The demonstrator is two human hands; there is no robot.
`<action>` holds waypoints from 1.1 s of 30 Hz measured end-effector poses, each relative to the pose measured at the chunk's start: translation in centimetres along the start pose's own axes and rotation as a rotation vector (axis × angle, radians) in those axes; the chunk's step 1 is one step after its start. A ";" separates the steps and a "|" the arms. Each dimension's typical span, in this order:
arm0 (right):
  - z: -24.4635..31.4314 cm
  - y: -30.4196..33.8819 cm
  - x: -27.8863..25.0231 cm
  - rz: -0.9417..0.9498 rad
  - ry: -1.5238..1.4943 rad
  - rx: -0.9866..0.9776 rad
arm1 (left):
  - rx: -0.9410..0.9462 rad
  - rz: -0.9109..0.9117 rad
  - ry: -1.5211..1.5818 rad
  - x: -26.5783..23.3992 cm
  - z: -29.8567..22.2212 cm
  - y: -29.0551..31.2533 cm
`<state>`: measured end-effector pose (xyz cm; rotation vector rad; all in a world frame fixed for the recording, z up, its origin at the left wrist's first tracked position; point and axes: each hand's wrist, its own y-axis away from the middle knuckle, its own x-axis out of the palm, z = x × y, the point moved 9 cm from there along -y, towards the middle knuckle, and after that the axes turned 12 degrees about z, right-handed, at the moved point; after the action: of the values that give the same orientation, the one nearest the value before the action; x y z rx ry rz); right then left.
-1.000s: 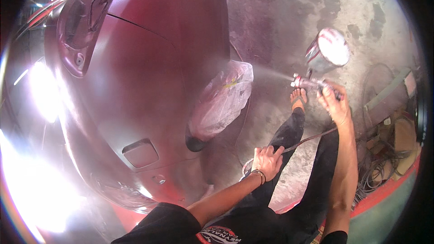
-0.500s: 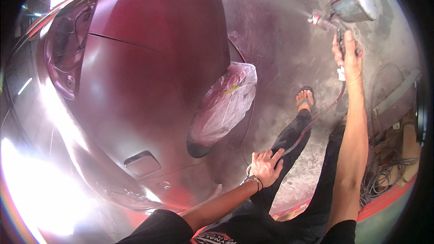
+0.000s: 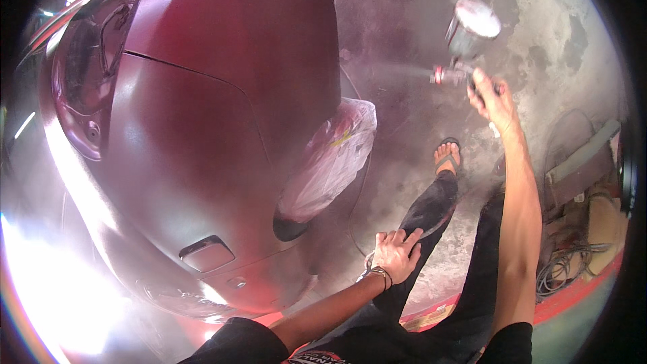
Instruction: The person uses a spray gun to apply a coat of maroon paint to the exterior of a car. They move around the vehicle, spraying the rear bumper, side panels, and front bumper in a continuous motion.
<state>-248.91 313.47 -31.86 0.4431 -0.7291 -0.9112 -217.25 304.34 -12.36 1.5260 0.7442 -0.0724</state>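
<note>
My right hand (image 3: 497, 104) is wrapped around the grip of a spray gun (image 3: 461, 74). A metal paint cup (image 3: 473, 30) tops the gun, and a faint mist leaves the nozzle toward the car on the left. The dark maroon car body (image 3: 195, 121) has a satin look. Clear plastic sheeting (image 3: 337, 155) covers its wheel. My left hand (image 3: 396, 256) is closed over the air hose (image 3: 433, 226) beside my thigh; its fingers partly hide the hose.
A tail light opening and a fuel flap (image 3: 207, 254) show on the car's near side. Coiled cables (image 3: 566, 273) and boxes lie at the right. My sandalled foot (image 3: 447, 156) stands on stained concrete. Strong glare fills the lower left.
My right hand has brought the spray gun left and a little lower, nearer the car, with the cup tilted differently. The left hand has stayed on the hose.
</note>
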 end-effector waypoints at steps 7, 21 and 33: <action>15.0 -0.1 -1.6 -0.148 0.100 -0.301 | 0.005 0.020 0.028 -0.6 -0.2 -0.4; 14.5 -2.2 2.0 0.163 0.283 0.280 | -0.115 -0.018 0.093 -9.7 -0.3 -7.2; 39.9 -17.2 -9.1 -0.066 0.035 -0.101 | -0.511 0.019 0.368 -19.1 -7.1 -8.7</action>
<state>-291.20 309.76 -18.97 0.3950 -0.6365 -0.9947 -239.13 302.36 -9.92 1.0626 0.9526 0.3960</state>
